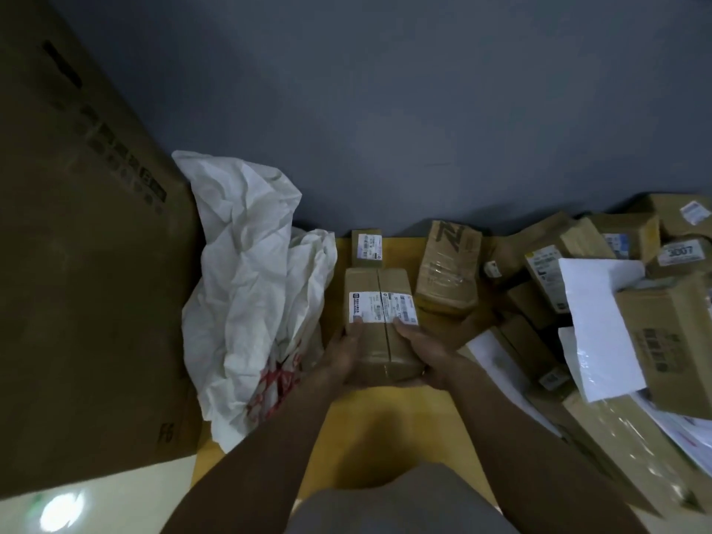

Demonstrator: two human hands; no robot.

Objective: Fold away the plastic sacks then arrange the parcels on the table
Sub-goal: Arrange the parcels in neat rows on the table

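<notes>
Parcel: your labelled box (379, 302) was at frame centre over the yellow table (385, 429), long axis running up the frame.
Grip: your left hand (346, 350) and right hand (420, 350) clasped its lower end, thumbs on top.
Heading: a small parcel (366, 246) stood just above it; both hands equally near.

Matt cardboard parcel (379, 321); crinkled white plastic sack (246, 271).

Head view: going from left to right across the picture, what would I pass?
The large cardboard box → crumpled white sack → labelled parcel, gripped by the left hand and right hand → taped brown parcel → heap of parcels.
</notes>
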